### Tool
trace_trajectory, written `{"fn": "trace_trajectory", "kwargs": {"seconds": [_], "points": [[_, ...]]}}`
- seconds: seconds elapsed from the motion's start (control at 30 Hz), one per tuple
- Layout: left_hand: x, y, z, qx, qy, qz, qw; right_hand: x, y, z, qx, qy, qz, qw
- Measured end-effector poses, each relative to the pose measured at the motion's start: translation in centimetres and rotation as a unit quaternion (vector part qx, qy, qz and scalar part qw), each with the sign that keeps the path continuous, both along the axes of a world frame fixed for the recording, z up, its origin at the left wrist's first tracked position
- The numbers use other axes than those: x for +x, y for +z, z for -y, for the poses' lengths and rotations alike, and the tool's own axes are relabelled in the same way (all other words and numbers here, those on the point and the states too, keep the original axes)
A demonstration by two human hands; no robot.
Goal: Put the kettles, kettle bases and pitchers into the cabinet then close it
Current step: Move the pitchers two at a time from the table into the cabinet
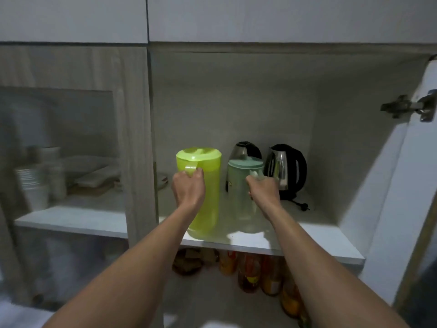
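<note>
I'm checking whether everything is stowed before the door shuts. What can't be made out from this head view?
- Kettle bases: the rear kettle is hidden low down by the teal pitcher; the base under the right kettle is dark and unclear.
- Pitcher handles: covered by the left hand and right hand.
- Cabinet door: cut off by the right edge.
- Bottles below the shelf: labels blurred.

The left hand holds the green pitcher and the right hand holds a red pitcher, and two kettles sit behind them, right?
Not quite. The head view shows the right hand holding a pale teal pitcher, not a red one. The left hand does hold the green pitcher, and two kettles sit behind them.
</note>
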State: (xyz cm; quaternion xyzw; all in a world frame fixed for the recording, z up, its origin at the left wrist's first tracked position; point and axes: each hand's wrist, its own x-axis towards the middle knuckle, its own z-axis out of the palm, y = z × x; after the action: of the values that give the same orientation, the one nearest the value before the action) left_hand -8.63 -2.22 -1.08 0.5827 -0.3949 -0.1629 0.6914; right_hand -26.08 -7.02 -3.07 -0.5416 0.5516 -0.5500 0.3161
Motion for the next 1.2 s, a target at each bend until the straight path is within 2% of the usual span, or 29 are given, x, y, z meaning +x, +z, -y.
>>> {"fn": "trace_trajectory", "kwargs": {"seconds": [0.27,0.47,0.57,0.73,0.87,1.2], "points": [[1.1,-0.4,8.3,0.017,0.074,0.021,0.997,2.5,-0.6,10.4,0.014,0.038,0.004,0.999],[2.4,-0.7,12.2,0.048,0.111,-0.002,0.993,5.5,-1.8,16.8,0.005,0.076,-0.084,0.994],[3.2,-1.0,14.0,0.058,0.125,-0.001,0.991,7.1,-3.0,19.3,-0.002,0.079,-0.062,0.995],[4.9,-1.6,17.3,0.021,0.128,-0.013,0.991,9.1,-5.0,23.0,-0.012,0.111,-0.025,0.993],[5.9,-1.9,19.5,0.000,0.120,-0.008,0.993,9.7,-5.1,24.4,0.006,0.106,-0.034,0.994],[7.5,-1.6,24.6,0.051,0.110,-0.021,0.992,11.4,-6.3,29.9,0.040,0.115,-0.023,0.992]]}}
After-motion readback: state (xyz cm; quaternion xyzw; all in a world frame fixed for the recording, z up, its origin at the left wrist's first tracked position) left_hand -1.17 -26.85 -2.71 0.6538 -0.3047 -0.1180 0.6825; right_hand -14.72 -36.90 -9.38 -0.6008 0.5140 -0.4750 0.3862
